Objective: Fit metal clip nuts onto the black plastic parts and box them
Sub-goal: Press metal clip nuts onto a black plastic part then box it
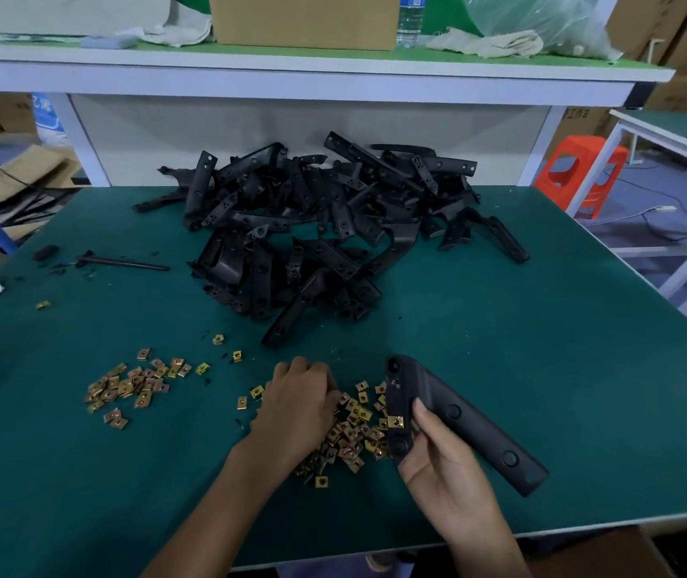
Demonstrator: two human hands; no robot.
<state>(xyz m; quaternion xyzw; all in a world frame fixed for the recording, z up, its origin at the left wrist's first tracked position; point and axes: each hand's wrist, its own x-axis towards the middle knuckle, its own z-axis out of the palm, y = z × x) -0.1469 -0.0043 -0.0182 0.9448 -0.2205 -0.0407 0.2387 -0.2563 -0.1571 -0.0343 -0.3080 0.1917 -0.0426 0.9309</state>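
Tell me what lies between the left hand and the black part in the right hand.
In the head view, a heap of brass-coloured clip nuts on the green mat fills the stretch between the left hand and the black part.

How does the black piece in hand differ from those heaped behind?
The held black part, in the right hand, carries a gold clip nut; the pile of black parts shows none. The held part is on its own; the pile lies tangled on the table. Both are black plastic.
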